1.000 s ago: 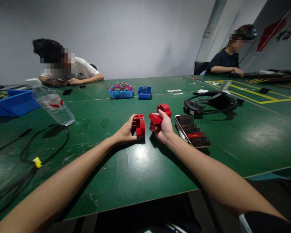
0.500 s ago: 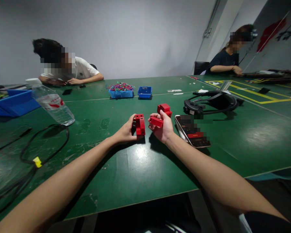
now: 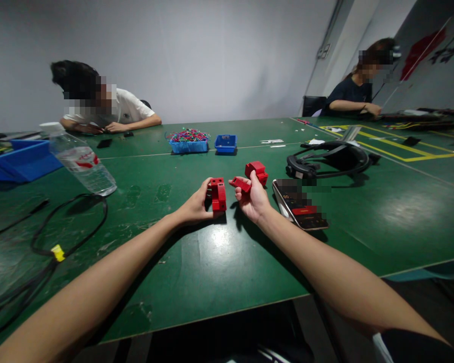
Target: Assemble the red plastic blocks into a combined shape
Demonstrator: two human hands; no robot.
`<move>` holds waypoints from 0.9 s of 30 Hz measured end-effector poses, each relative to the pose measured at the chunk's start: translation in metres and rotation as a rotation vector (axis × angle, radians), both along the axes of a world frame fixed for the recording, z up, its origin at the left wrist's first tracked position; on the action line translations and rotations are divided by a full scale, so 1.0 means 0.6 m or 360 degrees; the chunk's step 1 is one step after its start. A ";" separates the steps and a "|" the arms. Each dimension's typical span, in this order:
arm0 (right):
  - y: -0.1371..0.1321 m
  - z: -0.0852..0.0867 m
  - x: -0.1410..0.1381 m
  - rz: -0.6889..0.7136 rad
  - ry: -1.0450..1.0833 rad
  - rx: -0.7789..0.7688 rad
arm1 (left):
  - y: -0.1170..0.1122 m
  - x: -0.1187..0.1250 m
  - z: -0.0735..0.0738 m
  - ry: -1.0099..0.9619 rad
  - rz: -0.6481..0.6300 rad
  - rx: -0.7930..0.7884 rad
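My left hand (image 3: 197, 202) is closed around a red block-like part (image 3: 218, 195) with holes in its top and a recess in its side, held upright just above or on the green table. To its right, my right hand (image 3: 255, 201) grips a smaller, flat red piece (image 3: 241, 185) between thumb and fingers, tilted and apart from the left hand's part. Just behind the right hand a third red block (image 3: 258, 171) rests on the table. What kind of parts these are I cannot make out.
A phone (image 3: 300, 206) lies right of my right hand, with a black headset (image 3: 329, 160) behind it. Blue bins (image 3: 189, 146) stand at the back, one full of small coloured pieces. At left are a water bottle (image 3: 83, 161) and a black cable (image 3: 41, 272). Two people sit across.
The small red piece in my right hand has turned and tilted, its outer end shifting slightly left and up. My left hand and its red part have hardly moved.
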State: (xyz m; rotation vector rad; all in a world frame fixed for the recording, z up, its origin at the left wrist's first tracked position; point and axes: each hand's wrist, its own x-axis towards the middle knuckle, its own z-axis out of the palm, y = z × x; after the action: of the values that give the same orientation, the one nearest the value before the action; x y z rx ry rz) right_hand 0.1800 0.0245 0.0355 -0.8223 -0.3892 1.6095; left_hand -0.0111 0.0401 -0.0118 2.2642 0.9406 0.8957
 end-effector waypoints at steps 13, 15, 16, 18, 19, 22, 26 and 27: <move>0.000 -0.006 -0.008 -0.0041 0.0077 0.0190 | 0.003 0.000 -0.004 -0.0001 0.0001 0.0012; 0.000 -0.006 -0.008 -0.0022 0.0028 0.0167 | 0.004 -0.001 -0.004 0.0005 0.0008 0.0035; 0.000 -0.007 -0.007 -0.0008 0.0001 0.0140 | 0.004 -0.001 -0.004 0.0002 0.0007 0.0041; 0.000 -0.007 -0.005 0.0014 -0.0042 0.0087 | 0.003 -0.001 -0.004 -0.0010 -0.0005 0.0048; 0.000 -0.007 -0.005 0.0021 -0.0053 0.0071 | 0.003 -0.001 -0.004 -0.0014 -0.0010 0.0051; 0.001 -0.007 -0.004 0.0013 -0.0046 0.0084 | 0.002 0.000 -0.003 -0.0009 -0.0013 0.0058; 0.003 -0.009 -0.005 -0.0026 -0.0054 0.0106 | 0.002 0.000 -0.003 -0.0002 -0.0015 0.0027; 0.003 -0.009 -0.005 -0.0016 -0.0071 0.0121 | 0.002 0.000 -0.003 -0.0002 -0.0015 0.0017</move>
State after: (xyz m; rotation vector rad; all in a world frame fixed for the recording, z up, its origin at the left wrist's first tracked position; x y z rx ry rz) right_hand 0.1771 0.0261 0.0298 -0.8020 -0.4748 1.5597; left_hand -0.0113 0.0414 -0.0135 2.2748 0.9259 0.9004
